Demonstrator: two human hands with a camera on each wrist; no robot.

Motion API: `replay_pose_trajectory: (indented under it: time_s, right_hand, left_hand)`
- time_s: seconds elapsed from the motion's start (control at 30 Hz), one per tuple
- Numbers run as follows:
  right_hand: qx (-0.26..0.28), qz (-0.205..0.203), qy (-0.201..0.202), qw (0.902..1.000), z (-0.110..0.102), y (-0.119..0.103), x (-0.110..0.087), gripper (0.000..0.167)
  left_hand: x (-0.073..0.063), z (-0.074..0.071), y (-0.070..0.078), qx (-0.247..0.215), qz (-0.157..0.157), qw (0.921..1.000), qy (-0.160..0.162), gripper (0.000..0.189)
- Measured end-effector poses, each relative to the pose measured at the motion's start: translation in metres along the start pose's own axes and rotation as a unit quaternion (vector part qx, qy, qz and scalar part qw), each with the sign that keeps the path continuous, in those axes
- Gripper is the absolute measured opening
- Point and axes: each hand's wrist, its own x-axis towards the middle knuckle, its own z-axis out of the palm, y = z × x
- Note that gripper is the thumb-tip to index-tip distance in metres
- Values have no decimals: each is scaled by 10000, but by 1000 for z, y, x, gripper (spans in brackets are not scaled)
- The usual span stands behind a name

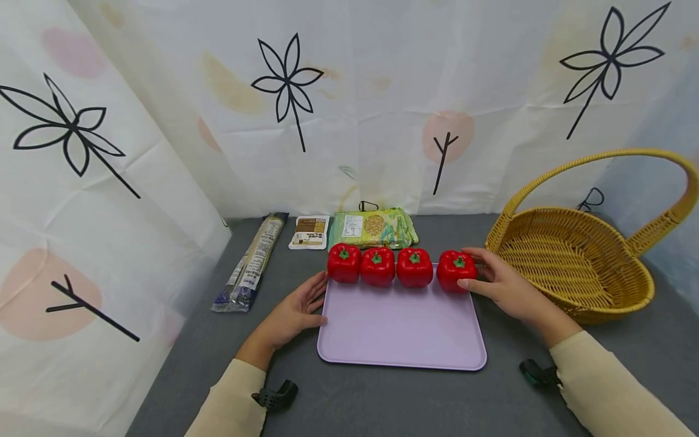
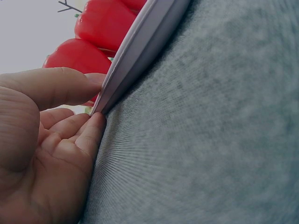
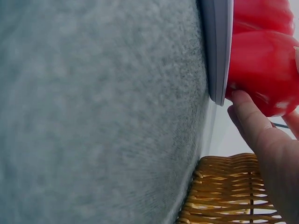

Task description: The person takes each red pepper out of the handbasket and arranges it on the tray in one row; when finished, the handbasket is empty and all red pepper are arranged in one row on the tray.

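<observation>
Several red bell peppers [image 1: 377, 267] with green stem tops stand in a row along the far edge of a lilac tray [image 1: 401, 331]. At the row's right end, a gap apart from the others, is one more red bell pepper [image 1: 453, 272]. My right hand [image 1: 505, 290] holds that pepper from its right side, thumb on the near side and fingers behind. Along the tray's left rim lies my left hand [image 1: 297, 308], its fingers extended and touching the edge. In the left wrist view, the thumb [image 2: 60, 86] rests at the rim.
A yellow wicker basket [image 1: 579, 255] with a tall handle stands right of the tray. Behind the peppers lie a green food packet [image 1: 374, 227] and a small brown-and-white packet [image 1: 309, 232]. A long plastic package [image 1: 253, 264] lies at left. A patterned curtain [image 1: 355, 139] backs the table.
</observation>
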Motion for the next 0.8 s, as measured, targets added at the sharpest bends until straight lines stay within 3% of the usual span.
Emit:
replay_pose_trajectory:
  time_s: [0.63, 0.8]
  right_hand:
    - [293, -51, -155, 9994, 3, 1, 7, 79]
    - [74, -10, -124, 9999, 3, -4, 6, 81]
  left_hand:
    - [1, -2, -3, -9, 67, 10000, -68, 102]
    - [1, -3, -6, -4, 99, 9999, -92, 102]
